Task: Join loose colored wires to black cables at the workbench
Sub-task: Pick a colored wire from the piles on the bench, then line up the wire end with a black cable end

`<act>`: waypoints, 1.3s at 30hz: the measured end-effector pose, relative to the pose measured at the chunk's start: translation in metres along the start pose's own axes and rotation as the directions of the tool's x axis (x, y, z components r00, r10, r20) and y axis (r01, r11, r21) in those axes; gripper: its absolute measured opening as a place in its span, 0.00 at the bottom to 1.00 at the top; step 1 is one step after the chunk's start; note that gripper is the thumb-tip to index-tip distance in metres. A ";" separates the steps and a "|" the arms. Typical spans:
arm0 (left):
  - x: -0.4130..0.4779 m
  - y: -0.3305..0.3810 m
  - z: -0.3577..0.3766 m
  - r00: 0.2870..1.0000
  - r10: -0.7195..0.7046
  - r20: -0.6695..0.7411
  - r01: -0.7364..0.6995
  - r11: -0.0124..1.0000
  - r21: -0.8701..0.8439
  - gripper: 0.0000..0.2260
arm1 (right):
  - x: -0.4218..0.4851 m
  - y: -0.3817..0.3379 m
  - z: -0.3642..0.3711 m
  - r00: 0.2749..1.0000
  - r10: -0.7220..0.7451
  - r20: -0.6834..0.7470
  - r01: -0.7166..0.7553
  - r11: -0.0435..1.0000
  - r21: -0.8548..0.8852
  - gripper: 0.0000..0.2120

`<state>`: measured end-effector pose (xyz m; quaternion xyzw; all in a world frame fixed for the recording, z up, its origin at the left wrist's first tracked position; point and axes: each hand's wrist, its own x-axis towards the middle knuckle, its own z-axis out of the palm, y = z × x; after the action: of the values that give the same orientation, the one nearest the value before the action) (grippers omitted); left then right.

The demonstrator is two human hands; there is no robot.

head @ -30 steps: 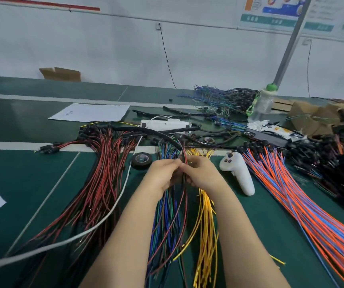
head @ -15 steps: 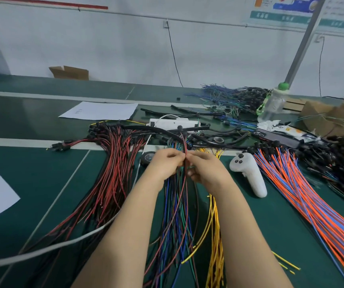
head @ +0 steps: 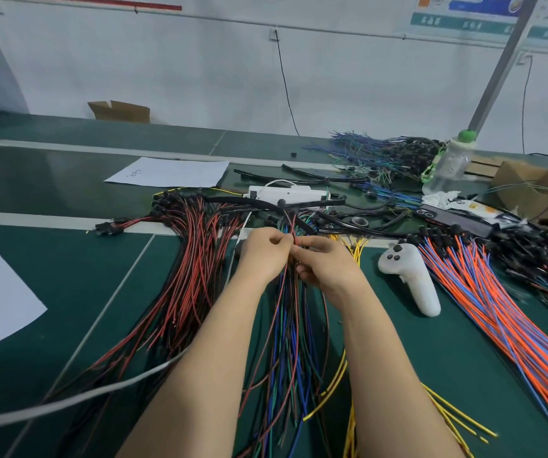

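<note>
**Both my hands pinch the wires just below the black cable**

My two forearms reach forward side by side over the green workbench [head: 51, 292], and the hands meet in the middle. My left hand [head: 264, 256] has its fingers curled, and the thumb and forefinger are closed on some strands near the top of the multicoloured wire bundle [head: 289, 342]. My right hand [head: 329, 266] is just beside it, almost touching, with the back turned up. Its forefinger points to the left, and its fingertips also grip strands of the same bundle. I cannot tell exactly which strands each hand has.

Around the hands the bench is crowded. To the left a thick red-and-black wire bundle [head: 193, 259] fans out, and a white cable [head: 67, 403] crosses over it. Yellow wires [head: 335, 388] run under my right forearm. Further to the right lie a white handheld controller [head: 411, 279] and a wide band of orange and blue wires [head: 497, 309]. Behind are a white power strip [head: 286, 195], a clear water bottle [head: 448, 163] and a paper sheet [head: 170, 171].

The bundle lies between my forearms and runs toward me. Its far end goes up past my fingertips to the branching black cable [head: 243, 201], which lies across the bench just behind both hands.
</note>
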<state>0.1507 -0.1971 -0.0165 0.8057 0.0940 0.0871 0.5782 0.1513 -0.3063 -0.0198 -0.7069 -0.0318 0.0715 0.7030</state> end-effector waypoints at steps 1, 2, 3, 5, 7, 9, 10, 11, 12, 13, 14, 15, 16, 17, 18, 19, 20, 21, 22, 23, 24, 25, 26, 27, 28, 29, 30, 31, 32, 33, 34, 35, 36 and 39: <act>0.000 -0.001 0.000 1.000 -0.008 -0.002 0.008 1.000 -0.028 0.09 | 0.000 0.000 0.000 1.000 0.006 -0.008 -0.006 1.000 0.003 0.03; 0.000 -0.002 0.000 1.000 -0.022 -0.008 0.022 0.998 -0.059 0.09 | 0.000 -0.001 0.000 1.000 0.010 -0.015 -0.010 1.000 0.005 0.04; 0.000 -0.004 0.000 0.999 -0.038 -0.015 0.036 0.995 -0.091 0.09 | 0.000 -0.001 0.000 1.000 0.011 -0.022 -0.011 1.000 0.009 0.04; 0.000 -0.004 0.001 0.997 -0.068 -0.028 0.061 0.981 -0.186 0.08 | -0.001 -0.001 0.001 0.999 0.014 -0.041 -0.013 1.000 0.022 0.06; 0.001 -0.004 0.001 0.996 -0.087 -0.027 0.076 0.961 -0.267 0.08 | -0.001 -0.002 0.001 0.998 0.005 -0.055 -0.006 1.000 -0.013 0.05; 0.001 -0.003 0.000 0.994 -0.107 0.003 0.101 0.936 -0.338 0.10 | 0.000 -0.003 0.001 0.998 -0.022 -0.053 0.016 0.994 -0.112 0.03; 0.001 -0.002 0.000 0.991 -0.127 0.031 0.128 0.903 -0.410 0.10 | 0.000 -0.004 0.000 0.999 -0.035 -0.040 0.029 0.989 -0.147 0.03; 0.001 0.000 -0.001 0.987 -0.147 0.066 0.160 0.853 -0.496 0.10 | -0.001 -0.004 0.000 0.999 -0.045 -0.018 0.041 0.986 -0.161 0.03; 0.000 0.002 -0.002 0.984 -0.152 0.090 0.176 0.806 -0.565 0.09 | -0.002 -0.004 0.000 0.999 -0.050 0.006 0.051 0.986 -0.161 0.04; 0.000 0.003 -0.003 0.985 -0.144 0.092 0.170 0.787 -0.594 0.07 | -0.003 -0.004 -0.001 0.998 -0.056 0.026 0.059 0.985 -0.160 0.06; 0.001 0.003 -0.002 0.988 -0.134 0.075 0.152 0.801 -0.579 0.05 | -0.003 -0.004 -0.001 0.998 -0.061 0.036 0.066 0.983 -0.170 0.07; 0.002 0.003 -0.002 0.991 -0.120 0.050 0.128 0.831 -0.542 0.03 | -0.004 -0.004 -0.002 0.997 -0.063 0.037 0.068 0.980 -0.186 0.09; 0.003 0.003 -0.001 0.995 -0.101 0.023 0.100 0.868 -0.487 0.03 | -0.004 -0.004 -0.003 0.998 -0.059 0.032 0.064 0.978 -0.199 0.09; 0.004 0.002 0.000 0.997 -0.079 0.005 0.074 0.900 -0.431 0.03 | -0.004 -0.003 -0.004 0.998 -0.053 0.026 0.057 0.977 -0.204 0.10; 0.004 0.003 0.000 0.998 -0.060 -0.004 0.054 0.924 -0.380 0.03 | -0.004 -0.004 -0.004 0.998 -0.051 0.023 0.054 0.978 -0.203 0.11; 0.004 0.003 0.001 0.999 -0.050 -0.011 0.043 0.937 -0.347 0.04 | -0.004 -0.004 -0.005 0.998 -0.052 0.028 0.057 0.977 -0.207 0.11; 0.004 0.005 0.001 0.999 -0.043 -0.024 0.033 0.945 -0.325 0.05 | -0.004 -0.004 -0.005 0.998 -0.052 0.044 0.060 0.973 -0.221 0.11; 0.004 0.006 0.000 0.999 -0.024 -0.046 0.009 0.954 -0.300 0.07 | -0.005 -0.005 -0.006 0.997 -0.047 0.063 0.060 0.969 -0.238 0.11; 0.004 0.007 0.000 0.998 0.012 -0.064 -0.028 0.964 -0.265 0.08 | -0.005 -0.005 -0.006 0.997 -0.036 0.071 0.053 0.968 -0.245 0.10; 0.003 0.008 0.000 0.997 0.047 -0.063 -0.061 0.969 -0.238 0.09 | -0.005 -0.006 -0.008 0.998 -0.026 0.058 0.038 0.972 -0.232 0.10; 0.003 0.009 0.000 0.996 0.072 -0.043 -0.079 0.971 -0.225 0.08 | -0.005 -0.006 -0.009 1.000 -0.014 0.023 0.018 0.982 -0.187 0.10; 0.003 0.011 0.000 0.996 0.083 -0.014 -0.084 0.970 -0.230 0.08 | -0.005 -0.007 -0.010 1.000 0.002 -0.015 -0.003 0.995 -0.103 0.11; 0.002 0.012 -0.001 0.996 0.090 0.013 -0.084 0.964 -0.251 0.07 | -0.005 -0.006 -0.010 0.999 0.021 -0.036 -0.021 1.000 -0.002 0.13; 0.002 0.014 -0.001 0.994 0.100 0.040 -0.085 0.957 -0.279 0.06 | -0.004 -0.006 -0.010 0.998 0.039 -0.042 -0.036 0.997 0.074 0.15; 0.003 0.016 -0.002 0.992 0.111 0.064 -0.089 0.956 -0.279 0.07 | -0.004 -0.006 -0.009 0.998 0.056 -0.043 -0.051 0.993 0.110 0.16; 0.003 0.017 -0.002 0.989 0.119 0.089 -0.095 0.965 -0.244 0.07 | -0.004 -0.005 -0.008 0.996 0.071 -0.045 -0.065 0.991 0.118 0.17; 0.003 0.019 -0.002 0.986 0.125 0.113 -0.101 0.975 -0.197 0.08 | -0.004 -0.005 -0.007 0.996 0.081 -0.044 -0.075 0.990 0.122 0.17; 0.003 0.021 -0.002 0.983 0.125 0.136 -0.103 0.982 -0.160 0.09 | -0.005 -0.005 -0.005 0.996 0.083 -0.034 -0.078 0.990 0.119 0.16; 0.002 0.022 -0.003 0.980 0.112 0.162 -0.090 0.986 -0.139 0.09 | -0.005 -0.005 -0.004 0.996 0.083 -0.020 -0.080 0.991 0.109 0.13; 0.001 0.024 -0.004 0.977 0.086 0.194 -0.060 0.989 -0.136 0.10 | -0.005 -0.006 -0.004 0.996 0.085 -0.006 -0.084 0.991 0.103 0.10; 0.000 0.027 -0.006 0.973 0.052 0.224 -0.021 0.990 -0.139 0.11 | -0.005 -0.007 -0.003 0.995 0.097 0.001 -0.096 0.989 0.116 0.08; -0.001 0.031 -0.010 0.972 0.022 0.234 0.009 0.992 -0.130 0.12 | -0.004 -0.009 -0.004 0.993 0.116 -0.007 -0.113 0.982 0.148 0.08; -0.001 0.038 -0.017 0.978 0.001 0.208 0.024 0.993 -0.114 0.13 | -0.003 -0.010 -0.007 0.990 0.134 -0.038 -0.124 0.974 0.188 0.10; 0.007 0.058 -0.053 0.999 0.003 -0.051 -0.009 0.993 -0.119 0.15 | 0.005 -0.009 -0.033 0.961 0.150 -0.232 -0.118 0.982 0.148 0.10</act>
<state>0.1473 -0.1647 0.0559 0.7677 0.1005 0.1147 0.6225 0.1620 -0.3380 -0.0108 -0.6623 0.1072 0.0340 0.7408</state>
